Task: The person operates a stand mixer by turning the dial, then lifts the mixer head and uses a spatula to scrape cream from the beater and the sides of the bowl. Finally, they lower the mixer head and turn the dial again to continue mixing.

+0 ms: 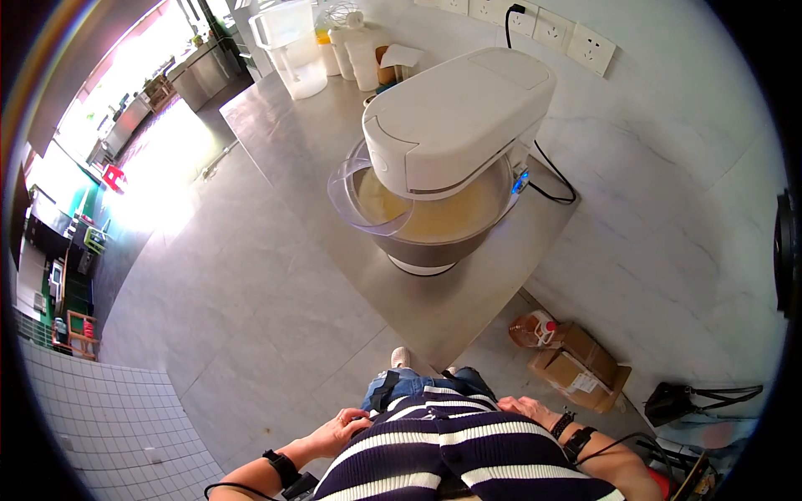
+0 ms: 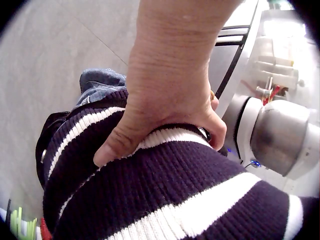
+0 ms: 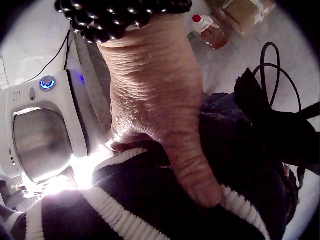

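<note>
My left hand rests on the striped sweater at the waist. In the left wrist view its thumb lies along the ribbed knit, apart from the fingers. On the opposite side my right hand rests on the same sweater, thumb pointing down in the right wrist view; its other fingers are mostly hidden. Neither hand touches the white stand mixer in front. Its head is down over a metal bowl of pale yellow mixture, with a clear splash guard around the rim. A blue light glows on its dial.
The mixer stands on a steel table against a marbled wall with sockets. Behind it are a clear plastic pitcher and white bottles. On the floor at right sit a cardboard box and a red-capped jug.
</note>
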Demonstrator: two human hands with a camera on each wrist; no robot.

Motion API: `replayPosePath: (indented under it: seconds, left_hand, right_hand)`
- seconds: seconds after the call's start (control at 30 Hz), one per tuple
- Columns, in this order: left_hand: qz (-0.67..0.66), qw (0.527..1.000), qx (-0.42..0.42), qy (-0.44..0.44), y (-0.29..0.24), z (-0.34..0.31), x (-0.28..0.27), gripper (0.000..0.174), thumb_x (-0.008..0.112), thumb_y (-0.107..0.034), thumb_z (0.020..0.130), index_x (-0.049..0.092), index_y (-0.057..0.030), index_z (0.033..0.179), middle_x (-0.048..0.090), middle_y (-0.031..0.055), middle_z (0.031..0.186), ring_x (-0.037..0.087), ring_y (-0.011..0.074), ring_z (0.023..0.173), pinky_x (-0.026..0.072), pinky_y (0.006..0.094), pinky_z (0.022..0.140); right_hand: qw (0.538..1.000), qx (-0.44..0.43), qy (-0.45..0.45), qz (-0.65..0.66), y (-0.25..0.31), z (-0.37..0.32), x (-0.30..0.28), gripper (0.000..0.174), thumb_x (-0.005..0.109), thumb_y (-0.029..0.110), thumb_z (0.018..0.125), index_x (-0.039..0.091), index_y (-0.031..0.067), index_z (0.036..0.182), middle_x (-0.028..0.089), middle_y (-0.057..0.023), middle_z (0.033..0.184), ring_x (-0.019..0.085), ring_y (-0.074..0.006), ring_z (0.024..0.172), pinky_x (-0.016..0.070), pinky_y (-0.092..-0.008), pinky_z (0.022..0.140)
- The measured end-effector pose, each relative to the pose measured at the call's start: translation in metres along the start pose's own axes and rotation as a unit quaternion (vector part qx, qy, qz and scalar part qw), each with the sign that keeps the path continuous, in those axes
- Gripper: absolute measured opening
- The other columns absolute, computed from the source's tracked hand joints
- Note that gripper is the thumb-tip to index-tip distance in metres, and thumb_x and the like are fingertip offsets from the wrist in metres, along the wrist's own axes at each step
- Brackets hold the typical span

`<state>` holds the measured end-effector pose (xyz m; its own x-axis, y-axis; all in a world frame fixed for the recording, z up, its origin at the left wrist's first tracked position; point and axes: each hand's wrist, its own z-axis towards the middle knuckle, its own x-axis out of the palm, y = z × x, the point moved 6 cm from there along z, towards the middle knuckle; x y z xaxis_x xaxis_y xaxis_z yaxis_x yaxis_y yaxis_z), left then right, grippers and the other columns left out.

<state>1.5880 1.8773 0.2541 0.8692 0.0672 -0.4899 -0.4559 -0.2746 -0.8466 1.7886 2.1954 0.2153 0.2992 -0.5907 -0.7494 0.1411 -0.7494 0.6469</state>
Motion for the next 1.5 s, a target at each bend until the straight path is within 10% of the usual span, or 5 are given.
replayPosePath:
  seconds: [1.5]
  left_hand:
    - [-0.033,0.999,-0.033,0.009,0.004,-0.004,0.003,0.036,0.058,-0.016,0.083,0.041,-0.0158,0.115,0.040,0.0174,0.119,0.041,0.0355,0.112,0.0389,0.0412,0.093]
  right_hand:
    - [0.999,0.017,0.015,0.032,-0.003,0.001,0.005,0.070,0.064,0.015,0.069,0.024,0.0156,0.127,0.047,-0.0106,0.118,0.055,-0.0288,0.085,0.0414,-0.0362,0.074]
